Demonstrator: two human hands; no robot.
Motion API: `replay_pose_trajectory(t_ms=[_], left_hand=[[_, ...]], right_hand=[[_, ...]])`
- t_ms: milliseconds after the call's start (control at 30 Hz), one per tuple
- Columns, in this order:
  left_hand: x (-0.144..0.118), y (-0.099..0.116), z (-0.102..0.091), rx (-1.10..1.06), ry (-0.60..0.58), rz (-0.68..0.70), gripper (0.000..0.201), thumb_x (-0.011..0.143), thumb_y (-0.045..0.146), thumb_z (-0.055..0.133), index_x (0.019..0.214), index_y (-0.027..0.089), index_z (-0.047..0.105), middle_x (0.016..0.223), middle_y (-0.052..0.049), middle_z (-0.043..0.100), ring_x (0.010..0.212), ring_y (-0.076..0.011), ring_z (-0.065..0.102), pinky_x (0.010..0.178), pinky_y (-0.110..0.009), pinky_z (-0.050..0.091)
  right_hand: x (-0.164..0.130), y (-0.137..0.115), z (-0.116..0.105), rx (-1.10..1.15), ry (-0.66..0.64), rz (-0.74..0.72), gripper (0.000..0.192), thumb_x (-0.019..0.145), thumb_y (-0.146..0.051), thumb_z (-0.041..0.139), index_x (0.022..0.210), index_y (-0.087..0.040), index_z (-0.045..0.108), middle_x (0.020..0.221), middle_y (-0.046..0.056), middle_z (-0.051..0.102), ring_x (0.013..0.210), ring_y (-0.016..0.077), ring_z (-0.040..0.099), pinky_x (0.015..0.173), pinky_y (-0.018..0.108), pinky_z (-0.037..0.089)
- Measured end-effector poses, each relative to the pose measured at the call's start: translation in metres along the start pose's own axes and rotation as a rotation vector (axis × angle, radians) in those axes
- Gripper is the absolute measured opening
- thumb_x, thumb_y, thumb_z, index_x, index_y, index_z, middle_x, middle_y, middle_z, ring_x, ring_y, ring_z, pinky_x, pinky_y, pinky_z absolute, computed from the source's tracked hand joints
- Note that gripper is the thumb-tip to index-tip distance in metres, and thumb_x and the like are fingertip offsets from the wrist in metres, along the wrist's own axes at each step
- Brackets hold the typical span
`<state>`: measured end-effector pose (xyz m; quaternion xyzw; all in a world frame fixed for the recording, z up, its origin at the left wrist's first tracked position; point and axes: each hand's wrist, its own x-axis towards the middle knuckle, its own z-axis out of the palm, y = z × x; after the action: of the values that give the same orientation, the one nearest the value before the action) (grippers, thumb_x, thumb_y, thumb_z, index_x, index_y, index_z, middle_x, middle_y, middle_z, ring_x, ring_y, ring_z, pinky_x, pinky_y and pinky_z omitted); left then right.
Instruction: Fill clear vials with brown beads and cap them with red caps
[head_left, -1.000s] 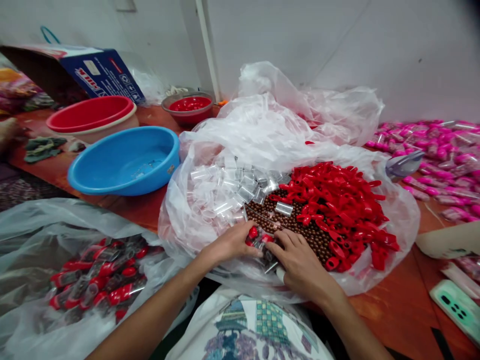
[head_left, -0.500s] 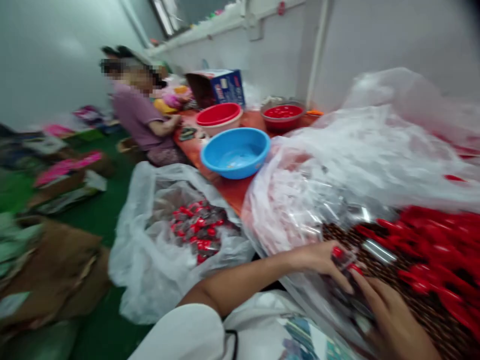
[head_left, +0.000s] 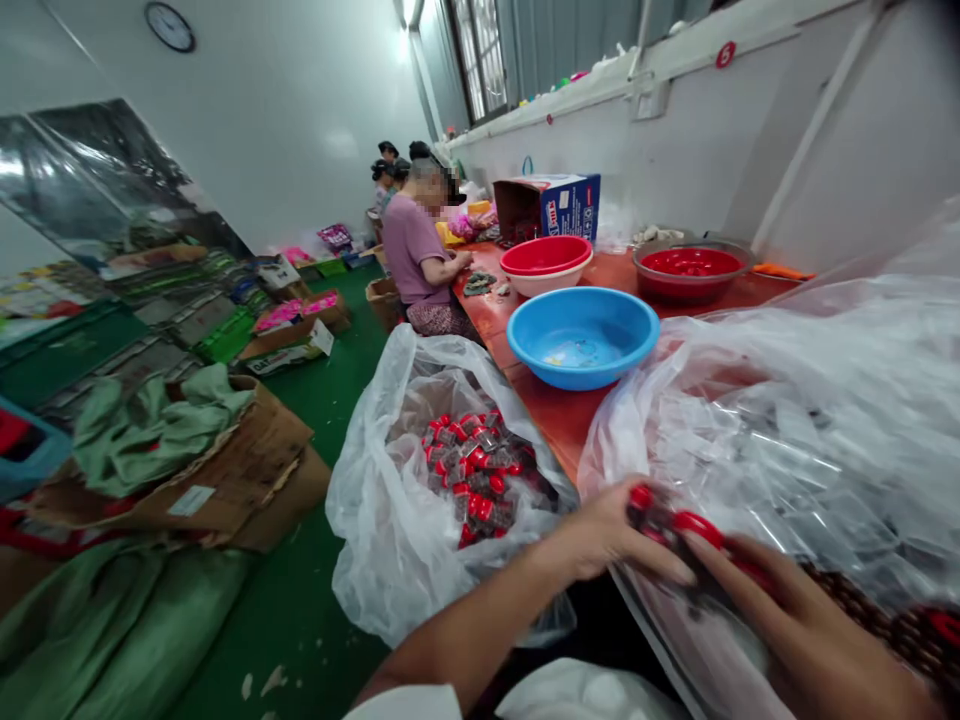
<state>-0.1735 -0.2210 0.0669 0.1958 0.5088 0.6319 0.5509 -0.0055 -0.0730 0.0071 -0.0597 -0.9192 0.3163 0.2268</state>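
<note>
Both hands meet over the table's near edge, at the lower right. My left hand (head_left: 611, 530) is closed around a small clear jar with dark contents and a red cap (head_left: 697, 526); another red piece (head_left: 640, 496) shows by its fingertips. My right hand (head_left: 802, 610) has its fingers closed at the red cap, partly blurred; a dark smear under the fingers is too blurred to name. To the left, an open white plastic bag (head_left: 379, 480) holds many red-capped clear jars (head_left: 480, 470). Right of the hands lie clear empty containers (head_left: 817, 490) and small brown beads (head_left: 855, 605).
A blue basin (head_left: 581, 340), a red basin (head_left: 546, 256) and a bowl of red pieces (head_left: 694, 270) stand on the red table (head_left: 555, 415). Farther back, a person (head_left: 420, 250) sits near a blue box (head_left: 574, 210). Cardboard boxes (head_left: 247, 485) are on the green floor (head_left: 292, 610).
The view has swung left, showing more of the room and less of the beads and red pieces. Both hands remain together at the jar.
</note>
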Motion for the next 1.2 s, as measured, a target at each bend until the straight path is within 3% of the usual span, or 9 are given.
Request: replay_pose_trajectory(t_ms=[133, 233, 333, 467, 600, 733, 833, 1033, 1200], left_hand=[[-0.064, 0.053, -0.086, 0.13, 0.339, 0.239, 0.076, 0.052, 0.015, 0.08, 0.12, 0.022, 0.047, 0.104, -0.007, 0.062, 0.088, -0.0205, 0.061, 0.08, -0.034, 0.048], [-0.102, 0.068, -0.152, 0.278, 0.648, 0.277, 0.077, 0.06, 0.025, 0.076, 0.128, 0.021, 0.042, 0.12, -0.012, 0.056, 0.11, -0.026, 0.053, 0.094, -0.039, 0.04], [-0.124, 0.058, -0.196, 0.408, 1.083, 0.298, 0.07, 0.059, 0.034, 0.075, 0.121, 0.014, 0.049, 0.129, -0.017, 0.048, 0.123, -0.0294, 0.041, 0.099, -0.04, 0.034], [-0.121, 0.037, -0.205, 0.465, 1.129, 0.321, 0.061, 0.062, 0.04, 0.07, 0.114, 0.012, 0.054, 0.122, -0.018, 0.054, 0.113, -0.0284, 0.05, 0.093, -0.042, 0.04], [-0.081, 0.031, -0.17, 0.592, 0.936, 0.38, 0.047, 0.069, 0.037, 0.064, 0.107, 0.012, 0.058, 0.115, -0.014, 0.059, 0.105, -0.0233, 0.056, 0.093, -0.038, 0.041], [-0.026, 0.035, -0.102, 0.747, 0.696, 0.457, 0.037, 0.077, 0.035, 0.057, 0.107, 0.014, 0.059, 0.105, -0.009, 0.063, 0.097, -0.0196, 0.059, 0.087, -0.032, 0.045], [0.012, 0.033, -0.037, 0.876, 0.331, 0.555, 0.026, 0.081, 0.031, 0.053, 0.103, 0.019, 0.061, 0.101, -0.005, 0.063, 0.093, -0.0163, 0.059, 0.082, -0.027, 0.045], [0.08, -0.015, 0.092, 1.17, -0.47, 0.63, 0.023, 0.085, 0.017, 0.045, 0.098, 0.02, 0.064, 0.094, -0.003, 0.064, 0.088, -0.0132, 0.058, 0.08, -0.023, 0.043], [0.132, -0.068, 0.155, 1.533, -0.683, 0.731, 0.026, 0.08, 0.011, 0.048, 0.102, 0.017, 0.062, 0.098, -0.009, 0.061, 0.093, -0.02, 0.052, 0.082, -0.03, 0.041]], right_hand=[[0.109, -0.085, 0.045, 0.025, -0.051, -0.26, 0.083, 0.062, 0.004, 0.034, 0.138, -0.028, 0.03, 0.139, 0.005, 0.038, 0.123, 0.0222, 0.042, 0.096, 0.037, 0.044], [0.138, -0.111, 0.073, 0.074, 0.005, -0.268, 0.081, 0.057, 0.007, 0.033, 0.132, -0.02, 0.041, 0.144, 0.01, 0.029, 0.131, 0.0261, 0.03, 0.102, 0.044, 0.036], [0.115, -0.095, 0.076, 0.09, -0.062, -0.288, 0.084, 0.054, 0.003, 0.036, 0.134, -0.022, 0.037, 0.146, 0.01, 0.022, 0.128, 0.0264, 0.036, 0.098, 0.044, 0.041], [0.044, -0.04, 0.034, -0.033, -0.163, -0.171, 0.086, 0.048, -0.003, 0.037, 0.129, -0.03, 0.044, 0.143, 0.004, 0.031, 0.113, 0.0263, 0.053, 0.08, 0.036, 0.054], [-0.032, 0.002, -0.024, -0.087, -0.104, -0.1, 0.082, 0.05, -0.007, 0.04, 0.127, -0.032, 0.048, 0.136, 0.0, 0.044, 0.116, 0.0299, 0.05, 0.089, 0.041, 0.049], [-0.093, -0.012, -0.06, -0.051, -0.008, 0.143, 0.062, 0.063, -0.01, 0.046, 0.121, -0.031, 0.055, 0.121, 0.001, 0.059, 0.109, 0.0242, 0.057, 0.091, 0.032, 0.048], [-0.115, -0.039, -0.06, 0.023, 0.108, 0.443, 0.052, 0.068, -0.008, 0.044, 0.114, -0.028, 0.059, 0.114, 0.001, 0.063, 0.103, 0.019, 0.06, 0.088, 0.026, 0.048], [-0.13, -0.062, -0.046, 0.185, 0.237, 0.625, 0.054, 0.061, -0.002, 0.041, 0.104, -0.025, 0.065, 0.104, 0.004, 0.066, 0.099, 0.018, 0.06, 0.085, 0.026, 0.047], [-0.15, -0.062, -0.061, 0.121, 0.428, 0.749, 0.05, 0.064, -0.004, 0.04, 0.101, -0.024, 0.065, 0.104, 0.005, 0.065, 0.099, 0.0183, 0.059, 0.087, 0.03, 0.046]])
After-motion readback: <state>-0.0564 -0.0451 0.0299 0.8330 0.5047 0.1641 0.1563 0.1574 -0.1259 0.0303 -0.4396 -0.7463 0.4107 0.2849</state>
